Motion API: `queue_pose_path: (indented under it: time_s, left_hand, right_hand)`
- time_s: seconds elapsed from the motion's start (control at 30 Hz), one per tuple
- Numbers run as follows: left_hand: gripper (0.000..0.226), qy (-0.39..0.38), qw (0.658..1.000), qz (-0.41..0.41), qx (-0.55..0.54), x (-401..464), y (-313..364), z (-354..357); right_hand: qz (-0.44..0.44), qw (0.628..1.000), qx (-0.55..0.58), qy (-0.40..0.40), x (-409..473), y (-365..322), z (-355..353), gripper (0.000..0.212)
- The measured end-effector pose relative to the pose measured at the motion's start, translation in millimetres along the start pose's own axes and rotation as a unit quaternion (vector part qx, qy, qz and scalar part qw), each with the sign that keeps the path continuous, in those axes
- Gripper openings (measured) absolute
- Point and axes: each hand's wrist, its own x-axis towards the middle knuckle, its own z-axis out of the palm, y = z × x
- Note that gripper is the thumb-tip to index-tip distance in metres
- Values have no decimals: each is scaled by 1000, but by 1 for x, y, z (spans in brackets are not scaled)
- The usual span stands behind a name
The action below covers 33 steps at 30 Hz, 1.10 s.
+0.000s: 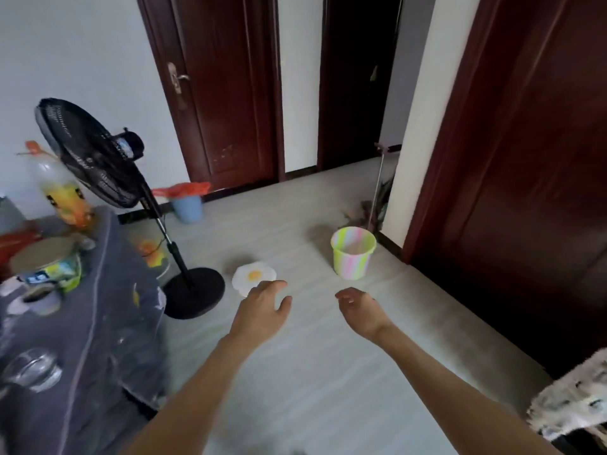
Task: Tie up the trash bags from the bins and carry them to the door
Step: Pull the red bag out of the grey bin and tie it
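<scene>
Both hands reached forward holding nothing: the left hand (259, 310) with its grip loose and fingers spread, the right hand (356, 310) with fingers relaxed. Just beyond the left hand lay an egg-shaped mat (251, 276). Right of the mat stood a striped bin (353, 256); left of it, a fan (108, 165). Farther behind the mat, a blue bin (188, 206) carried a red trash bag (184, 189) near a door (226, 93).

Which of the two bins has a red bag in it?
The blue bin by the far wall, behind the fan: a red bag drapes over its rim. The striped bin nearer the hands shows no red bag.
</scene>
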Motion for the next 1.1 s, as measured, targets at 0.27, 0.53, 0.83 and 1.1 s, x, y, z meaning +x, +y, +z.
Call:
queue_pose_path:
  time_s: [0.27,0.53,0.83,1.1]
  left_hand:
    - [36,-12,997,-58,-54,250,-10,18]
    - [36,20,990,-109,-85,498,-38,46]
    - [35,124,963,-227,-79,714,-112,0]
    - [34,187,935,-292,-74,913,-271,-60]
  right_hand:
    - [17,999,-10,-43,259,-19,-26,26]
    - [-44,994,-55,-81,533,-23,-46,26]
    - [-85,977,-12,-193,814,-130,-9,24]
    - [-129,955,-15,-267,1043,-247,111,28]
